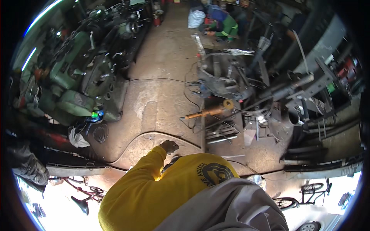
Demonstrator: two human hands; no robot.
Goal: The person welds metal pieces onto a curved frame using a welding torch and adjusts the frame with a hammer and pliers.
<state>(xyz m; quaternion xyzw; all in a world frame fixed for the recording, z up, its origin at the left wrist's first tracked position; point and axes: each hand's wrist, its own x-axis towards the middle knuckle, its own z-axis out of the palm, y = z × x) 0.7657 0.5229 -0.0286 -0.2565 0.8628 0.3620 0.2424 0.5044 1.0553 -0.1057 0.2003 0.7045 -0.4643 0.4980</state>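
My left hand (pixel 169 146) comes out of a yellow sleeve (pixel 148 163), in front of my body and above the concrete floor (pixel 158 115). Its fingers look curled in; the hand is small and dark here, and what lies in them, if anything, is hidden. Closest to it runs a dark hose or cable (pixel 154 133), curving across the floor just beyond. My right hand does not show; a grey cloth (pixel 239 208) covers that side of my yellow top (pixel 185 181).
Green machinery (pixel 77 84) lines the left. To the right are a rusty orange cylinder (pixel 210 111), metal bars (pixel 221 139) and frames. A person in green and blue (pixel 227 27) crouches far ahead. Thin cables (pixel 162 79) cross the floor. Bicycles (pixel 83 194) stand outside behind me.
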